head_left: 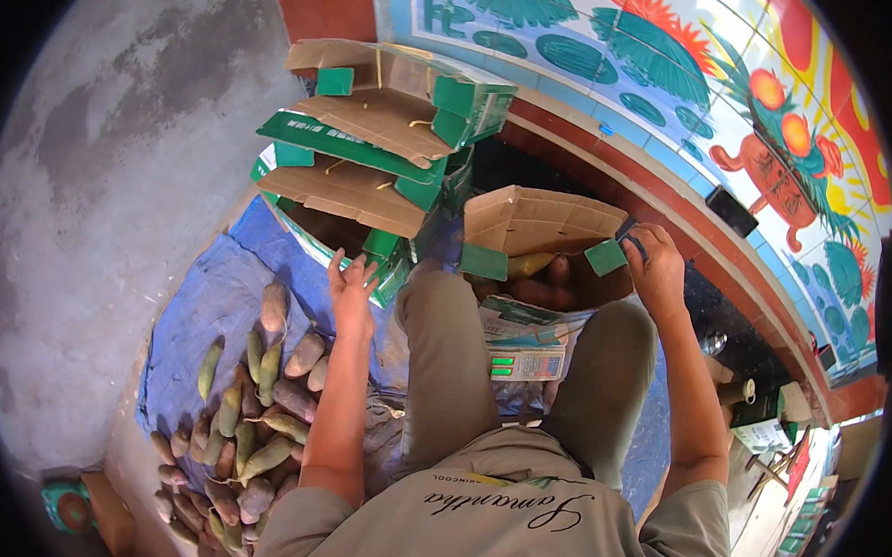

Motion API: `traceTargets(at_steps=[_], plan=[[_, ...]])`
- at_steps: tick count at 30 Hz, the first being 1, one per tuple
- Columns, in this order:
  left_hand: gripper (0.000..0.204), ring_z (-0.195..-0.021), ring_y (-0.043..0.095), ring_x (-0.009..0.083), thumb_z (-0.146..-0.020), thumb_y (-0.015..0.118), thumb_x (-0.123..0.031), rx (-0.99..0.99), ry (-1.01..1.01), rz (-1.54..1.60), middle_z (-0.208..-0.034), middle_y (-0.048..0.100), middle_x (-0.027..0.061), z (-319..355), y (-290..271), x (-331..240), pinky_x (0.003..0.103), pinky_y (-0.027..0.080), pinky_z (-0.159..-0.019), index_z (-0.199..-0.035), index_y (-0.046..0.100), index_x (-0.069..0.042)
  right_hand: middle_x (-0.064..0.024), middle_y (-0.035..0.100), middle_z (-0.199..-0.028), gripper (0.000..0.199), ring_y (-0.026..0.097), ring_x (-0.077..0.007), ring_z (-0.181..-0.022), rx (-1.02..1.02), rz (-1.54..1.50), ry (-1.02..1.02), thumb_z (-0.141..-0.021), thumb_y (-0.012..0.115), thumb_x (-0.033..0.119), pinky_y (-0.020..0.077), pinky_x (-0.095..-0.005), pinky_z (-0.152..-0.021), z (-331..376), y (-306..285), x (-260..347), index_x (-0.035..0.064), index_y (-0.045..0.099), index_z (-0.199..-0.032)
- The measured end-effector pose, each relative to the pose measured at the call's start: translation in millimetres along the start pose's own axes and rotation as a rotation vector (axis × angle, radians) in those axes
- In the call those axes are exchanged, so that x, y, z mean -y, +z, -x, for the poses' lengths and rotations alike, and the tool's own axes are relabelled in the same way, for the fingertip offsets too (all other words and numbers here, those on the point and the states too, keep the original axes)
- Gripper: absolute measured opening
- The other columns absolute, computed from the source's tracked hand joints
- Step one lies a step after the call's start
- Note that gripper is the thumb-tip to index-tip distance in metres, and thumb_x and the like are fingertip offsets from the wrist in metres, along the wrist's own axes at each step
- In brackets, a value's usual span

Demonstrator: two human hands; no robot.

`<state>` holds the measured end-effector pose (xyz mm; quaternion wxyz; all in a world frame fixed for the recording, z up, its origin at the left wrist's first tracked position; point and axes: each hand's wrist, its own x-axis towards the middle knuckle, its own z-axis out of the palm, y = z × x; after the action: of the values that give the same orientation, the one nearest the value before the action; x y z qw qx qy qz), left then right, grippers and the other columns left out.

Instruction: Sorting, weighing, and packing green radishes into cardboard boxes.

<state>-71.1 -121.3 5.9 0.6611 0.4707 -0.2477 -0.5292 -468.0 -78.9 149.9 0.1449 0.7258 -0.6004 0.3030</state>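
Note:
An open cardboard box [544, 219] with green flaps stands between my knees. Inside it lie reddish-brown root vegetables [558, 272] and a long yellow-green one [528, 265]. My right hand [656, 269] is at the box's right edge, fingers bent around the small green flap [606, 258] there; a dark strip shows beside the fingers. To the left, my left hand [351, 287] is raised with fingers apart and nothing in it. It is nearest to the lowest box [346, 200] of a stack of open green-and-brown cardboard boxes.
A digital scale [527, 364] with lit green displays sits below the box. Several green and purplish root vegetables [229, 410] lie heaped on a blue sheet [198, 299] at left. A painted tile wall [660, 50] with a red ledge [607, 171] runs along the far right.

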Motion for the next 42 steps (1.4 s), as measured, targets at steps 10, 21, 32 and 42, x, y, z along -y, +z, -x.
traceTargets(at_steps=[10, 21, 32, 42], plan=[[0.027, -0.106, 0.055, 0.0217, -0.086, 0.055, -0.013, 0.438, 0.410, -0.555, -0.111, 0.058, 0.0121, 40, 106, -15, 0.033, 0.043, -0.088, -0.111, 0.056, -0.003, -0.0122, 0.061, -0.090, 0.011, 0.059, -0.0315, -0.084, -0.028, -0.113, 0.160, -0.077, 0.064, 0.010, 0.0483, -0.0384, -0.072, 42, 22, -45, 0.0025, 0.062, -0.085], [0.029, -0.105, 0.054, 0.0308, -0.079, 0.064, -0.020, 0.830, 0.526, -1.282, -0.114, 0.058, 0.0134, 58, 160, 28, 0.036, 0.042, -0.091, -0.102, 0.060, -0.004, -0.0102, 0.058, -0.074, 0.011, 0.055, -0.0294, -0.073, 0.030, -0.154, 0.064, -0.078, 0.061, 0.015, 0.0407, -0.0397, -0.072, 57, 68, -73, 0.0050, 0.060, -0.073], [0.028, -0.092, 0.058, 0.0302, -0.069, 0.073, -0.020, 0.770, 0.525, -1.501, -0.094, 0.063, 0.0105, 51, 169, 41, 0.038, 0.046, -0.079, -0.089, 0.064, -0.003, -0.0084, 0.053, -0.066, 0.016, 0.052, -0.0267, -0.068, -0.029, -0.201, 0.037, -0.075, 0.064, 0.016, 0.0393, -0.0390, -0.068, 42, 108, -92, 0.0067, 0.055, -0.066], [0.024, -0.083, 0.058, 0.0326, -0.074, 0.069, -0.020, 0.680, 0.460, -1.444, -0.088, 0.061, 0.0112, 41, 169, 51, 0.039, 0.047, -0.070, -0.089, 0.062, -0.003, -0.0089, 0.051, -0.065, 0.017, 0.052, -0.0273, -0.066, -0.062, -0.180, 0.038, -0.074, 0.065, 0.014, 0.0397, -0.0393, -0.068, 37, 112, -92, 0.0063, 0.052, -0.066]])
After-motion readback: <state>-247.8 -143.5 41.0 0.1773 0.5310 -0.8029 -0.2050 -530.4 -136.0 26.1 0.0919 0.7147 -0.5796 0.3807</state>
